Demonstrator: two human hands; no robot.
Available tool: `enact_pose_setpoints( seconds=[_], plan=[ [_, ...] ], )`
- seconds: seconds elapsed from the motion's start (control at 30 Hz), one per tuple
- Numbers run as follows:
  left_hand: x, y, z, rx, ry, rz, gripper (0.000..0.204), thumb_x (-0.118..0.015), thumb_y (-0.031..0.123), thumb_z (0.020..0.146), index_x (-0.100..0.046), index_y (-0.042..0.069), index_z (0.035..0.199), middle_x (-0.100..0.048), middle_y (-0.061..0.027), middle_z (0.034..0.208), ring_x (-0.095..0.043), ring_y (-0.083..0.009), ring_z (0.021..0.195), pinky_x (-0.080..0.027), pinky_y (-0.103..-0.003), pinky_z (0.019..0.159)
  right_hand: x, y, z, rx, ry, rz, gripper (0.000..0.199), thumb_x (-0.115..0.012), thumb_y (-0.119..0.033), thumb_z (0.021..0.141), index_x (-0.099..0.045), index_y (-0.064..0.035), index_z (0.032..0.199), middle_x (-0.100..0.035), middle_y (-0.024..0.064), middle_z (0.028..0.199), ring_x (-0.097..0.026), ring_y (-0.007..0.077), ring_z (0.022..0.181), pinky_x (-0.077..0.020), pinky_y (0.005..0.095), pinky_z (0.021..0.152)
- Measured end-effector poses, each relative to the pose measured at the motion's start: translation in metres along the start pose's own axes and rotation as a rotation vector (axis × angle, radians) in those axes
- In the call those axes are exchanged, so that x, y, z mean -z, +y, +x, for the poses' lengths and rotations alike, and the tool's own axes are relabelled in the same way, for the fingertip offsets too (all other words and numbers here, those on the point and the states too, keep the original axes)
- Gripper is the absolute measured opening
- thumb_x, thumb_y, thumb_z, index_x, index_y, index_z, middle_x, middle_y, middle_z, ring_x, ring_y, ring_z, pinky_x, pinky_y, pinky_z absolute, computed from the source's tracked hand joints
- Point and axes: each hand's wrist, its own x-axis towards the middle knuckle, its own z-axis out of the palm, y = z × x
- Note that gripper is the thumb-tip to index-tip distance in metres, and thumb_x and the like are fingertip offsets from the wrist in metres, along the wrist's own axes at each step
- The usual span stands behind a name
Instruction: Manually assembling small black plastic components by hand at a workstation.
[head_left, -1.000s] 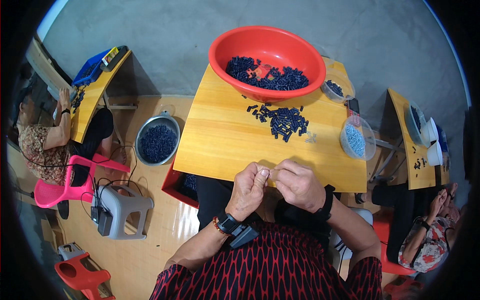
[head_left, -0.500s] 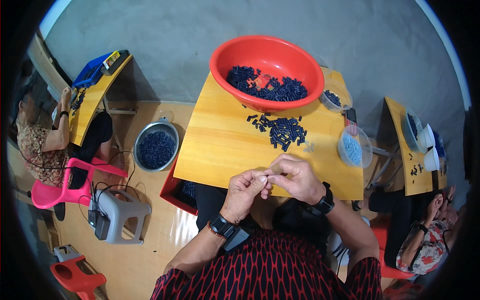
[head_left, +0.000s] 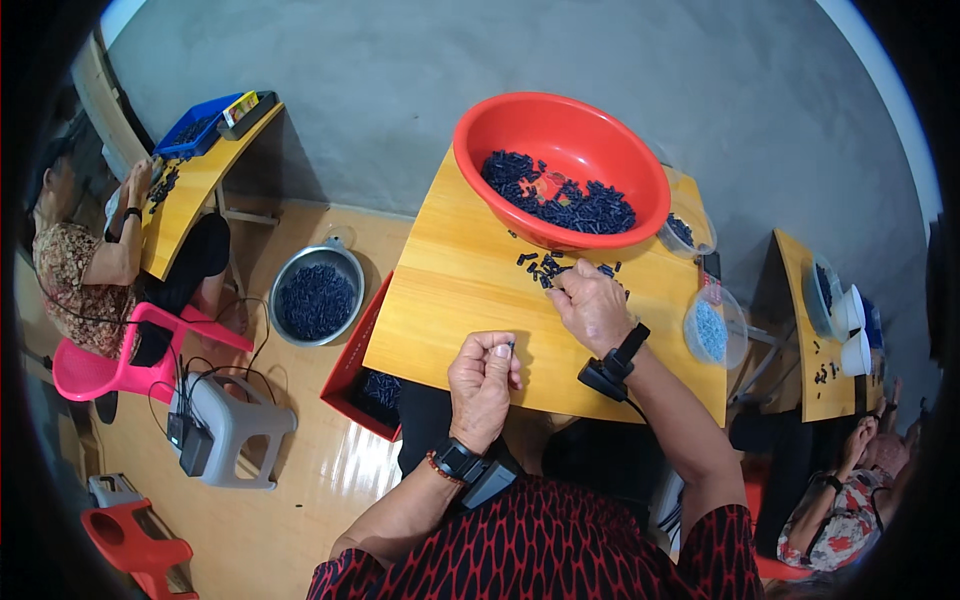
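Note:
My left hand is held over the near edge of the wooden table, fingers pinched on a small dark piece. My right hand reaches forward and rests on a loose pile of small dark blue pieces on the table, covering part of it. Behind the pile stands a large red basin holding many more of the same dark pieces. A black device is strapped to each wrist.
A clear tub of light blue bits and a small clear tub sit at the table's right. A steel bowl of dark pieces and a red crate are on the floor left. Other people work at side tables.
My hands were together at the table's near edge; the right hand has since moved forward onto the pile while the left stays back with a piece.

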Motion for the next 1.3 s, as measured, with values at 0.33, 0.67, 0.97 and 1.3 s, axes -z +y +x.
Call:
enact_pose_setpoints(
  seconds=[0.33, 0.67, 0.97, 1.3],
  plan=[
    [0.001, 0.000, 0.003, 0.047, -0.044, 0.039, 0.013, -0.054, 0.010, 0.103, -0.060, 0.000, 0.108, -0.059, -0.0009, 0.080, -0.052, -0.0064, 0.066, -0.047, -0.021, 0.062, -0.007, 0.007, 0.010, -0.002, -0.062, -0.144, 0.020, -0.074, -0.023, 0.080, -0.070, -0.0036, 0.079, -0.062, 0.0141, 0.083, -0.065, 0.0361, 0.072, -0.0519, 0.0482, 0.066],
    [0.003, -0.001, 0.003, 0.060, -0.069, 0.065, 0.011, -0.054, 0.013, 0.103, -0.059, 0.003, 0.107, -0.057, -0.0004, 0.082, -0.051, -0.0069, 0.068, -0.046, -0.022, 0.064, -0.002, 0.004, 0.007, -0.017, -0.050, -0.113, 0.015, -0.068, -0.020, 0.083, -0.069, -0.0050, 0.084, -0.063, 0.0140, 0.085, -0.065, 0.0363, 0.075, -0.0519, 0.0487, 0.067],
    [0.007, 0.000, 0.004, 0.092, -0.091, 0.022, 0.010, -0.055, 0.012, 0.103, -0.058, 0.004, 0.107, -0.058, -0.0004, 0.083, -0.053, -0.0075, 0.071, -0.049, -0.023, 0.066, 0.027, -0.023, -0.032, -0.111, 0.023, 0.416, 0.010, -0.070, -0.004, 0.085, -0.067, 0.0016, 0.093, -0.066, 0.0145, 0.085, -0.068, 0.0263, 0.073, -0.0520, 0.0350, 0.064],
    [0.003, 0.001, -0.004, 0.165, -0.203, -0.076, 0.015, -0.060, 0.016, 0.101, -0.061, 0.003, 0.108, -0.061, -0.0005, 0.084, -0.056, -0.0078, 0.068, -0.050, -0.023, 0.063, 0.041, -0.046, -0.064, -0.065, -0.047, 0.606, 0.007, -0.067, -0.001, 0.087, -0.064, 0.0035, 0.091, -0.066, 0.0138, 0.082, -0.067, 0.0216, 0.071, -0.0515, 0.0319, 0.064]
  ],
)
